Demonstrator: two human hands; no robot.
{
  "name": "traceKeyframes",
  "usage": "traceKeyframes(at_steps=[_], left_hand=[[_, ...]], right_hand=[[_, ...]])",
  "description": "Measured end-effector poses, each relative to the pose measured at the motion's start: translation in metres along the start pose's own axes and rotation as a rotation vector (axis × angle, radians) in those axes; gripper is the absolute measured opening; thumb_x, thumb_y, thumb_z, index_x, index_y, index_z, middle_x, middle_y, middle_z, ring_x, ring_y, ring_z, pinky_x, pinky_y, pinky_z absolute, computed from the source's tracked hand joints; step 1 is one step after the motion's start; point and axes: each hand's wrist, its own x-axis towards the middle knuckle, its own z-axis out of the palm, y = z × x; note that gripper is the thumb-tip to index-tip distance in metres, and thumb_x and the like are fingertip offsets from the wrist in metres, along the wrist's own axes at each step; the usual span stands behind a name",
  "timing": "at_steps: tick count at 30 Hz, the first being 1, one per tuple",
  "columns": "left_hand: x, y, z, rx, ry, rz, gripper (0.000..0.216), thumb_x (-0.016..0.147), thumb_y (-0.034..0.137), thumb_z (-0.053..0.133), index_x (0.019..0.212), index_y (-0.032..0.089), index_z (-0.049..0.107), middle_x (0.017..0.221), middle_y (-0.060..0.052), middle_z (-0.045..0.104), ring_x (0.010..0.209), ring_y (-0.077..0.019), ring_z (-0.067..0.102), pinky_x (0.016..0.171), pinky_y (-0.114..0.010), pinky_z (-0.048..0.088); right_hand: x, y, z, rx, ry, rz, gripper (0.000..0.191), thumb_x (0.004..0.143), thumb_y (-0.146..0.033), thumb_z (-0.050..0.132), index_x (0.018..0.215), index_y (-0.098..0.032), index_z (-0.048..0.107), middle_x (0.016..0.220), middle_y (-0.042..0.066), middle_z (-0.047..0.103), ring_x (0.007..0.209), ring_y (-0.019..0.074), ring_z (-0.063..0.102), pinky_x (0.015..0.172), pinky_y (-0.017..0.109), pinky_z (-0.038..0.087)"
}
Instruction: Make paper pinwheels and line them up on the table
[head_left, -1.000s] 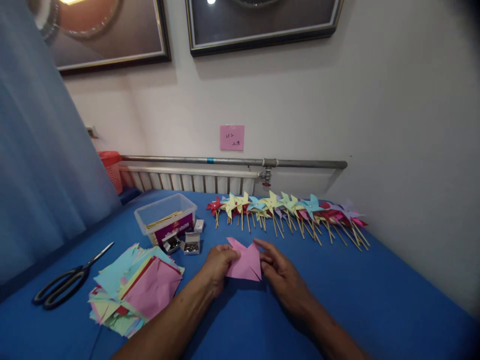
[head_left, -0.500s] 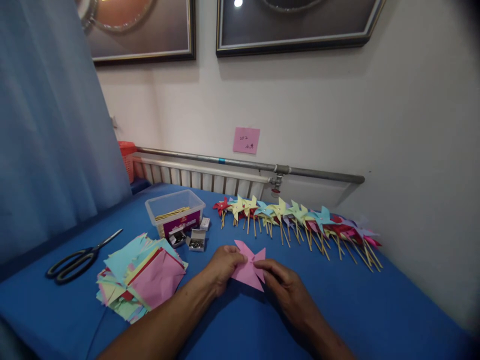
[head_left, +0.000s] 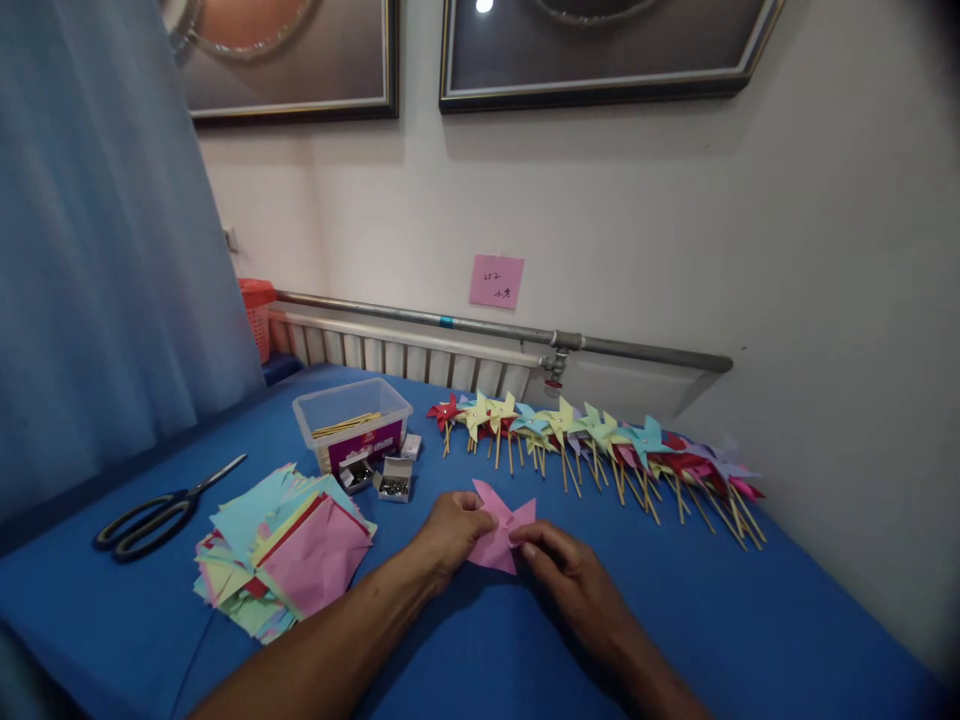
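Your left hand (head_left: pixel 454 530) and right hand (head_left: pixel 566 565) pinch the pink, pointed paper sheet (head_left: pixel 491 552) at lower centre; curl corners inward without creasing.

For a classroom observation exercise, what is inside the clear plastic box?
Thin wooden sticks show through the open top of the clear plastic box. Its purple label covers much of the front, hiding whatever lies lower down behind it.

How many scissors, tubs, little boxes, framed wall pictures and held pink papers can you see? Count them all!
Scissors: 1
Plastic tub: 1
Little boxes: 3
Framed pictures: 2
Held pink paper: 1
Total: 8
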Motion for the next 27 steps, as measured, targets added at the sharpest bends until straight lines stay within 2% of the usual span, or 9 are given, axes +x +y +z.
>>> traceKeyframes(at_steps=[3, 9, 14, 20, 27], left_hand=[[0.0, -0.003, 0.001, 0.011, -0.03, 0.023, 0.019, 0.059, 0.018, 0.065, 0.056, 0.019, 0.046, 0.047, 0.006, 0.043, 0.043, -0.006, 0.032, 0.046, -0.023, 0.02], [-0.003, -0.006, 0.005, 0.033, -0.046, 0.071, 0.028, 0.059, 0.023, 0.068, 0.054, 0.02, 0.041, 0.047, 0.008, 0.038, 0.045, -0.0053, 0.028, 0.046, -0.023, 0.018], [-0.004, -0.009, 0.006, 0.019, -0.051, 0.069, 0.024, 0.061, 0.025, 0.068, 0.058, 0.02, 0.045, 0.049, 0.007, 0.041, 0.046, -0.0063, 0.03, 0.046, -0.023, 0.021], [-0.006, -0.008, 0.01, -0.026, -0.06, 0.044, 0.02, 0.057, 0.022, 0.067, 0.057, 0.019, 0.047, 0.05, 0.006, 0.045, 0.045, -0.0064, 0.034, 0.047, -0.023, 0.023], [-0.009, -0.007, 0.013, -0.035, -0.08, 0.035, 0.022, 0.056, 0.024, 0.068, 0.056, 0.019, 0.046, 0.046, 0.006, 0.045, 0.042, -0.0063, 0.034, 0.045, -0.023, 0.022]], right_hand=[[0.002, 0.002, 0.002, -0.016, 0.027, -0.037, 0.031, 0.095, -0.041, 0.05, 0.097, -0.021, 0.073, 0.089, 0.004, 0.068, 0.085, 0.02, 0.062, 0.08, 0.029, 0.047], [0.003, 0.013, 0.01, 0.057, 0.135, 0.047, 0.031, 0.09, -0.047, 0.056, 0.094, -0.021, 0.072, 0.083, 0.003, 0.068, 0.078, 0.0199, 0.06, 0.072, 0.028, 0.047], [0.004, 0.011, 0.012, 0.131, 0.2, 0.079, 0.028, 0.086, -0.048, 0.062, 0.084, -0.02, 0.067, 0.076, 0.0, 0.062, 0.071, 0.0175, 0.054, 0.066, 0.027, 0.043], [0.005, 0.012, 0.015, 0.273, 0.162, 0.068, 0.028, 0.084, -0.048, 0.066, 0.081, -0.02, 0.066, 0.091, 0.005, 0.067, 0.085, 0.0209, 0.06, 0.078, 0.03, 0.047], [0.004, 0.017, 0.023, 0.206, 0.211, 0.12, 0.03, 0.082, -0.048, 0.066, 0.075, -0.019, 0.062, 0.069, 0.0, 0.059, 0.064, 0.0154, 0.052, 0.061, 0.026, 0.043]])
